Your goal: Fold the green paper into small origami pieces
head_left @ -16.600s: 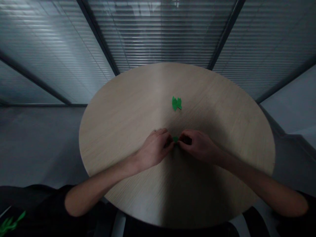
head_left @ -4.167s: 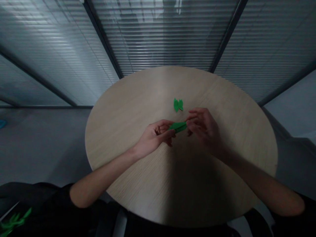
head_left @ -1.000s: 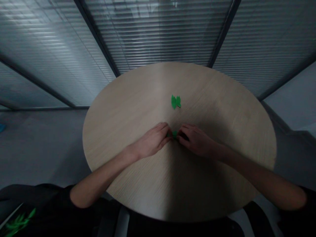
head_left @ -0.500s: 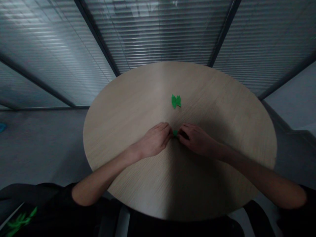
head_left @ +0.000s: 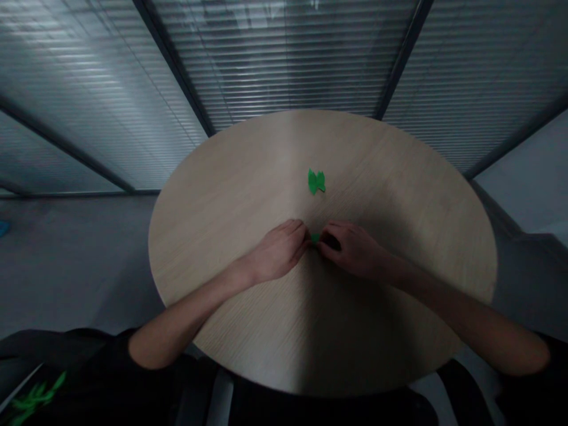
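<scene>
Green paper (head_left: 315,238) sits pinched by left hand (head_left: 282,248) and right hand (head_left: 352,248); uneven pulling could tear it.

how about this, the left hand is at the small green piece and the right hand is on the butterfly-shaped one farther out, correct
Wrong on the right hand: the head view shows it at the small green piece too, not the butterfly-shaped one.

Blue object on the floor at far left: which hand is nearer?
Left. The left hand is over the table, right of the blue object; the right hand is farther right, beyond the green piece between them.
</scene>
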{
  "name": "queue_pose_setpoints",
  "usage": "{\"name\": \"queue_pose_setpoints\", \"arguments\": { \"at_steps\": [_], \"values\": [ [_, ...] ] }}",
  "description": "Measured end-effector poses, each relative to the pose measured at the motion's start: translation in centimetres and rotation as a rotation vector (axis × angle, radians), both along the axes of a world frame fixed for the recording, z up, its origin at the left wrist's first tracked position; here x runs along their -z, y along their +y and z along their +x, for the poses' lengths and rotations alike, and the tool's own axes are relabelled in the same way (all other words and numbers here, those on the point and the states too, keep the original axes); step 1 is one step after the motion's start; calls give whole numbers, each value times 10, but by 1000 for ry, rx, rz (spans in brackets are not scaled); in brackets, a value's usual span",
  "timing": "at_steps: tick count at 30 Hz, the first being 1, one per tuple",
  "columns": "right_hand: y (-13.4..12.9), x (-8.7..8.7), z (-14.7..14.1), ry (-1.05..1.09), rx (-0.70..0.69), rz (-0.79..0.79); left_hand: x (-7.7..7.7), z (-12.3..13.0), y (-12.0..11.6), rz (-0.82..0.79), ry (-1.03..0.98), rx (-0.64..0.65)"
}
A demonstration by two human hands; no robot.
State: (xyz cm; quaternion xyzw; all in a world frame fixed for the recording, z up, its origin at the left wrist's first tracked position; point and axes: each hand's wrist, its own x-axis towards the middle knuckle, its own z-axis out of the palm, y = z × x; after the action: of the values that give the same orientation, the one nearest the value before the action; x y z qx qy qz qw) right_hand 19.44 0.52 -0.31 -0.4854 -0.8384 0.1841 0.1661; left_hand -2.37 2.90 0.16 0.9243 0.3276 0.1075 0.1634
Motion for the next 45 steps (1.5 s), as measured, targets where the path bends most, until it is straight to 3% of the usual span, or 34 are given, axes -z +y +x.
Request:
{"name": "queue_pose_setpoints", "arguments": {
  "at_steps": [22, 32, 45],
  "values": [
    [3, -7, -5, -47, 49, -35, 1, 6, 2, 30, 56, -46],
    [5, -4, -3, 7, 70, -55, -9, 14, 1, -52, 154, -139],
    [6, -4, -4, 134, 86, -97, -3, 9, 5, -204, -77, -295]
  ]
}}
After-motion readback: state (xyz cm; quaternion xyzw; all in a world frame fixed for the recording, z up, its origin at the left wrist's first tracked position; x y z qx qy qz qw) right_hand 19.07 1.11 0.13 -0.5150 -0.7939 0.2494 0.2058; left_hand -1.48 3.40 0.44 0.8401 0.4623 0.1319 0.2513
